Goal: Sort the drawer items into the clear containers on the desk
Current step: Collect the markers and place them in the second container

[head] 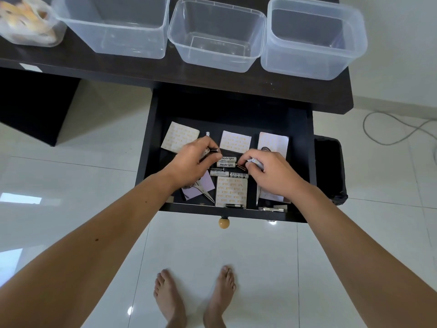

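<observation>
nearest the person, under the wrists, a patterned white paper packet lies flat by the front wall of the open black drawer, with small metal scissors on a pale lilac card just left of it. the left hand is closed around a few slim cylinders, apparently batteries, their metal ends poking out past the fingers. the right hand is clenched on more of them, one copper-tipped end showing at its fingertips. between the two hands lie loose white and black batteries, two marked heybright, touching one another. beyond the hands three more patterned packets rest on the drawer floor.

farther off, on the dark surface, stand three clear plastic containers: one to the far left, one straight ahead, one to the far right. all three look empty, so sorting seems barely begun: batteries are being gathered, nothing is dropped in yet, and the packets, scissors and remaining batteries are left to move. a tub with pale contents sits at the far left corner.
</observation>
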